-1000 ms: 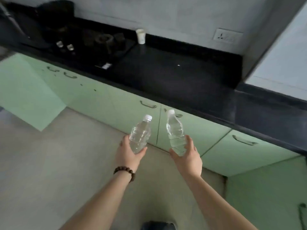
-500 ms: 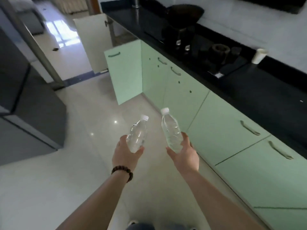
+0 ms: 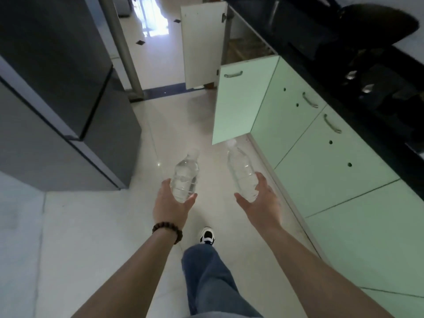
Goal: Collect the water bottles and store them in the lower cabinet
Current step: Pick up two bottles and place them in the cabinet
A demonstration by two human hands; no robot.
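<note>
My left hand (image 3: 171,203) grips one water bottle (image 3: 185,177) by its base, my right hand (image 3: 261,198) the other bottle (image 3: 243,173), both carried above the floor (image 3: 80,226). An open green cabinet door (image 3: 243,97) stands ahead; I judge it best to keep both bottles upright and steer round the door's edge.

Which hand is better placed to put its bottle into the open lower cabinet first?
Right, probably. The right hand and its bottle are on the cabinet side, nearer the open green door; the left hand is farther.
</note>
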